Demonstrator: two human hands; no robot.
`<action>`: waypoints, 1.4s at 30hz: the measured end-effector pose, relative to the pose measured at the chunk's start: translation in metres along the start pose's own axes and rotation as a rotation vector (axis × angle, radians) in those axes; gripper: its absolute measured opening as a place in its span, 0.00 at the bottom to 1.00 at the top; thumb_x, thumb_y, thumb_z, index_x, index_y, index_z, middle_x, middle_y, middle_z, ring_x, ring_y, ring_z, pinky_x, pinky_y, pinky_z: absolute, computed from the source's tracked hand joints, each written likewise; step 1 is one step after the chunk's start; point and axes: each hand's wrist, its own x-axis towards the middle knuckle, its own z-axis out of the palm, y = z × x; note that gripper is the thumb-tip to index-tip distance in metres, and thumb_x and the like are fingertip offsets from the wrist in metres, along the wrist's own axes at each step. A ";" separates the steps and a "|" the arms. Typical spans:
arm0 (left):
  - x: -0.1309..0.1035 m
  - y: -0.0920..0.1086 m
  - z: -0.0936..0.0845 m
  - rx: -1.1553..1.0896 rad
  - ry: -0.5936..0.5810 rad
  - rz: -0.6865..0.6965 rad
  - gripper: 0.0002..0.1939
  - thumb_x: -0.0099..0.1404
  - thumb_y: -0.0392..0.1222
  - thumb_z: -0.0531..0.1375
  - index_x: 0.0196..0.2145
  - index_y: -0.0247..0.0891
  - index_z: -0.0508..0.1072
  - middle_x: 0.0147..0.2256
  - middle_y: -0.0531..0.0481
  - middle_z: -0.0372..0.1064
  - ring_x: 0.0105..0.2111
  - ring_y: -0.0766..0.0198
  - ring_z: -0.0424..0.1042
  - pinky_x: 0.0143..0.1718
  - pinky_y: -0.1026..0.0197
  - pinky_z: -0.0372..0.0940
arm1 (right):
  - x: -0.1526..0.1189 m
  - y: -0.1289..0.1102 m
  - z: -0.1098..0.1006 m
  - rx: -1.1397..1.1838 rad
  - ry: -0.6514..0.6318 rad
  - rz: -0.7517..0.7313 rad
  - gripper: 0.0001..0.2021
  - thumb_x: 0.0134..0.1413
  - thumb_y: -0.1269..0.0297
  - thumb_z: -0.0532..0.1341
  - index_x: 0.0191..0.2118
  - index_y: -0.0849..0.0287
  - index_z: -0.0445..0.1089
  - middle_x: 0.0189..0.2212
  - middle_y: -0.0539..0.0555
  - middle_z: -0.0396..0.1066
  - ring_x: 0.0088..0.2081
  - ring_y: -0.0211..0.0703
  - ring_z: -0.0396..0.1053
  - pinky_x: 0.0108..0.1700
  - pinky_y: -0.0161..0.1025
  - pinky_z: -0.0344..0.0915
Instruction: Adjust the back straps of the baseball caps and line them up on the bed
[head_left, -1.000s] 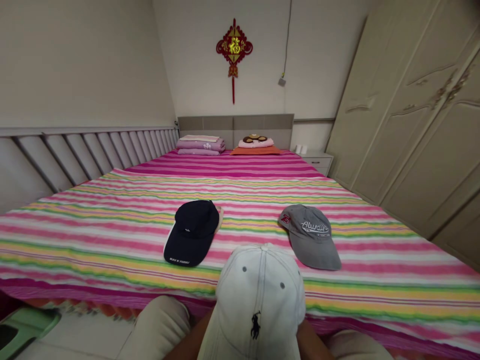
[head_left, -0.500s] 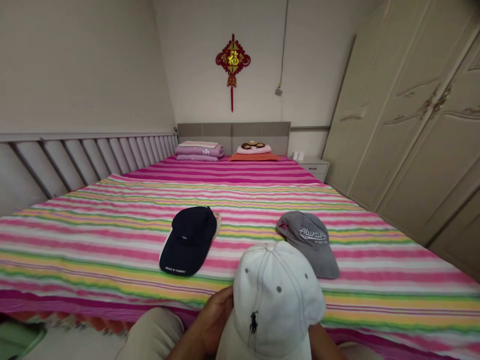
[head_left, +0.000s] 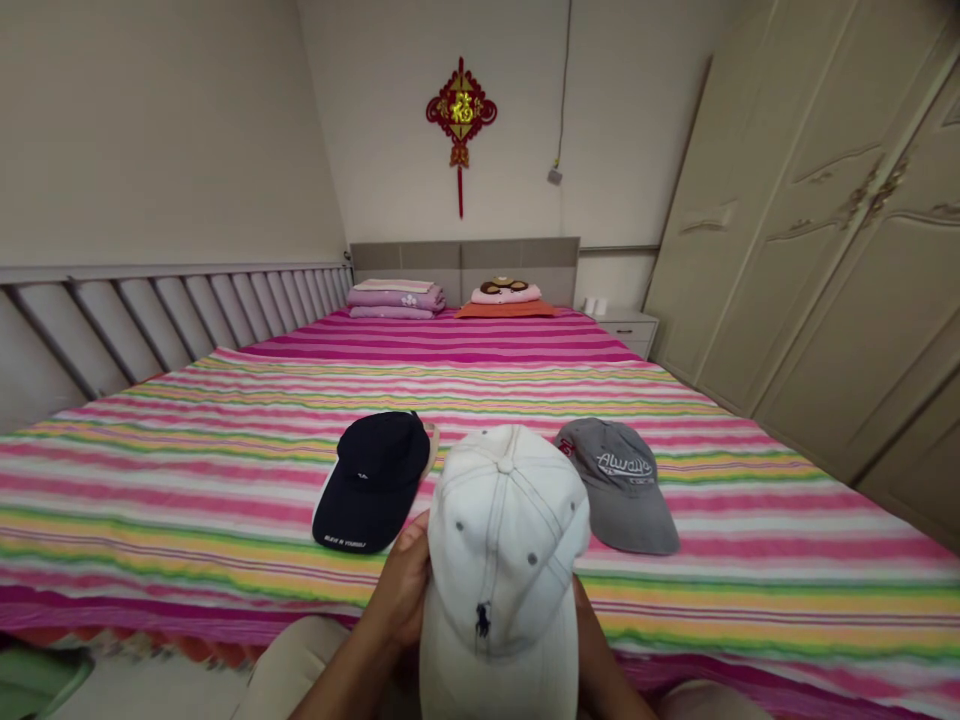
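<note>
White cap (head_left: 506, 540), left hand (head_left: 405, 585): is gripping the left side, fingers partly curled, tips hidden.
White cap, right hand (head_left: 583, 605): is mostly hiding behind the right side; cannot tell finger opening or hold.
Cap's place: is hovering above the striped bedcover's (head_left: 735, 480) near edge.
Long axis: is running brim to crown, away from the body.
Brim (head_left: 499, 685): is pointing down toward the wearer.
Emblem (head_left: 482, 620): is showing dark stitching, blurred.
Navy cap (head_left: 371, 480): is reading "BELIEVE IN YOURSELF".
Grey cap (head_left: 621, 490): is reading "Always".
Wall hanging (head_left: 461, 107): is bearing gold "福".

White cap (head_left: 504, 540) higher in view, left hand (head_left: 407, 585) now showing
</note>
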 end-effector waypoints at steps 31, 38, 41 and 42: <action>0.018 -0.036 0.008 -0.097 -0.037 -0.156 0.06 0.48 0.35 0.62 0.28 0.35 0.72 0.24 0.50 0.73 0.28 0.58 0.73 0.33 0.57 0.65 | 0.020 -0.035 -0.014 0.397 -0.106 0.109 0.24 0.33 0.42 0.61 0.34 0.55 0.73 0.39 0.56 0.74 0.53 0.55 0.59 0.54 0.55 0.50; 0.027 -0.036 0.010 -0.128 -0.037 -0.035 0.06 0.51 0.36 0.61 0.30 0.35 0.71 0.24 0.53 0.72 0.25 0.64 0.71 0.32 0.61 0.64 | -0.009 -0.020 -0.031 0.408 -0.133 0.096 0.23 0.41 0.46 0.60 0.41 0.55 0.70 0.42 0.57 0.72 0.50 0.53 0.62 0.52 0.51 0.54; 0.032 -0.040 0.010 -0.122 0.033 0.050 0.09 0.51 0.38 0.61 0.32 0.36 0.70 0.26 0.54 0.72 0.27 0.65 0.70 0.31 0.63 0.63 | -0.032 -0.004 -0.036 0.414 -0.132 0.097 0.21 0.42 0.56 0.63 0.45 0.57 0.68 0.43 0.58 0.71 0.49 0.52 0.64 0.52 0.48 0.56; 0.033 -0.042 0.012 -0.120 0.052 0.068 0.09 0.51 0.39 0.61 0.33 0.37 0.70 0.26 0.54 0.72 0.27 0.65 0.71 0.31 0.64 0.63 | -0.037 0.000 -0.036 0.412 -0.118 0.101 0.22 0.42 0.59 0.64 0.46 0.57 0.68 0.43 0.58 0.71 0.49 0.51 0.64 0.51 0.48 0.56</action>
